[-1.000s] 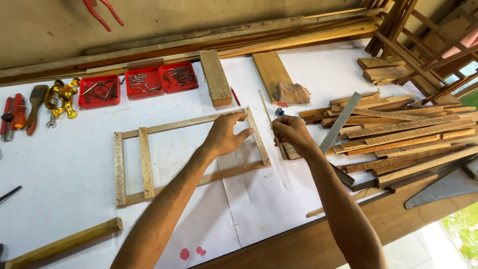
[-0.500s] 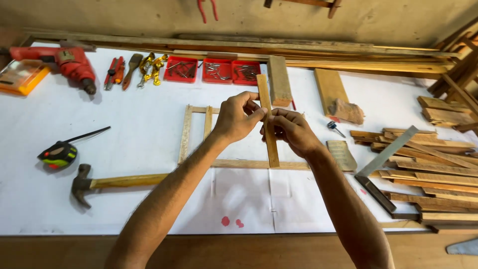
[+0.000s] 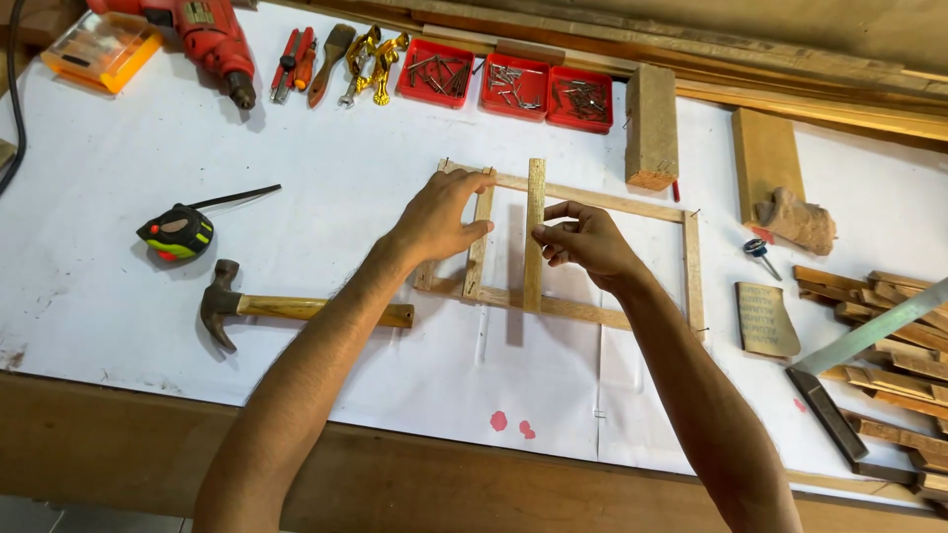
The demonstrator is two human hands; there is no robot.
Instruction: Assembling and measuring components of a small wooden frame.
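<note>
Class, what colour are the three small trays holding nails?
Red: the three small plastic trays of nails, clearest in the head view.

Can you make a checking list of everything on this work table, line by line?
Surface: white sheet over a wooden bench, red spots near the front.
Job's things: wooden frame; loose slat laid across it.
Clutter: hammer, tape measure, drill, three red trays, wood offcuts.
Grippers: left hand on the frame's inner slat; right hand pinching the loose slat.
Cables: black cable at left edge.
Surroundings: long planks along the back.
</note>
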